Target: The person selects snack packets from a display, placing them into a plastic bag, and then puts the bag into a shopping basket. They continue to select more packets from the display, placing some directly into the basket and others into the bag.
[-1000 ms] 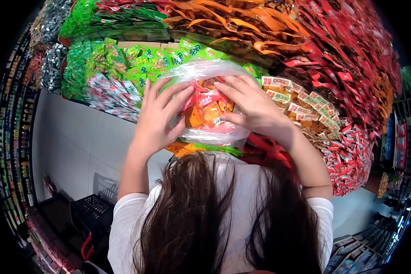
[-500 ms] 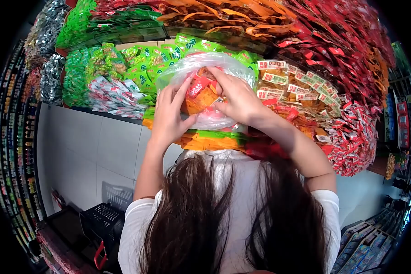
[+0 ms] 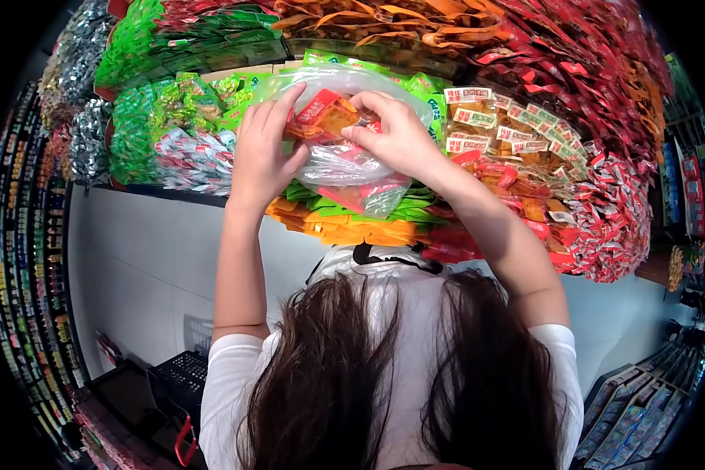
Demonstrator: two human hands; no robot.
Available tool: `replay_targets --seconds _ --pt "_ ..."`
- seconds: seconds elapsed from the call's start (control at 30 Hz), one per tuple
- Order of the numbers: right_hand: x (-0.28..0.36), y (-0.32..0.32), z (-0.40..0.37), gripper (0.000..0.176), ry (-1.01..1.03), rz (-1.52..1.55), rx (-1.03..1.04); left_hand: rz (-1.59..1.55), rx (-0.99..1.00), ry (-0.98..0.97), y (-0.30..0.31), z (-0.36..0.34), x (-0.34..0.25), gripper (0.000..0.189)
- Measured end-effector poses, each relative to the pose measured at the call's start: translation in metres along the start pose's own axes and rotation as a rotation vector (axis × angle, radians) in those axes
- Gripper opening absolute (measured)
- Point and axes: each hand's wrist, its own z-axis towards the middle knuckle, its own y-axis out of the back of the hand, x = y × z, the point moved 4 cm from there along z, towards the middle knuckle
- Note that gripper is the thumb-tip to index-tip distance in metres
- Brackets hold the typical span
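A clear plastic bag [image 3: 341,163] is bunched between my hands above the snack display, with red packets showing through its lower part. An orange-and-red snack packet [image 3: 319,114] lies tilted at the bag's mouth. My right hand [image 3: 399,139] pinches the packet's right side between thumb and fingers. My left hand [image 3: 265,149] is at the bag's left side, with fingers stretched and thumb apart, close to the packet's left end. Whether it grips the bag film cannot be made out.
Green packets [image 3: 137,149] and white packets [image 3: 196,160] fill the left of the display. Cream-labelled packs [image 3: 517,137] and small red-and-white packets [image 3: 607,223] are to the right. Orange packets [image 3: 352,225] line the front edge. A black basket [image 3: 182,380] stands at lower left.
Both hands, the bag and the packet have moved up, away from me. My left fingers have come off the packet's face and spread outward. The bag's lower part now shows more.
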Motion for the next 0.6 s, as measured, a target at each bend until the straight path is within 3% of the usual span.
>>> replay_targets --seconds 0.17,0.23,0.27,0.37,0.43,0.5,0.57,0.6 --pt "-0.004 0.014 -0.014 0.025 -0.035 0.162 -0.154 0.092 -0.075 -0.007 -0.003 -0.017 0.009 0.057" --pt "0.002 0.029 -0.025 0.025 0.016 0.6 -0.3 0.064 -0.085 0.007 -0.004 -0.022 0.009 0.049" --pt "0.004 0.04 -0.033 0.028 -0.093 0.69 -0.265 0.047 -0.134 -0.013 0.0 -0.023 0.006 0.043" --pt "0.001 0.074 -0.054 0.031 -0.089 0.831 -0.378 -0.008 -0.214 -0.055 0.013 -0.021 -0.008 0.031" --pt "-0.014 0.102 -0.074 0.035 -0.089 0.809 -0.485 -0.189 -0.38 -0.066 0.025 -0.019 -0.02 0.028" --pt "-0.024 0.133 -0.098 0.037 -0.145 0.798 -0.592 -0.236 -0.405 -0.146 0.034 -0.023 -0.037 0.031" --pt "-0.043 0.163 -0.127 0.04 -0.193 0.742 -0.665 -0.703 -0.461 -0.06 0.038 -0.037 -0.054 0.038" --pt "-0.05 0.175 -0.14 0.04 -0.215 0.671 -0.677 -0.922 -0.361 -0.052 0.033 -0.039 -0.061 0.041"
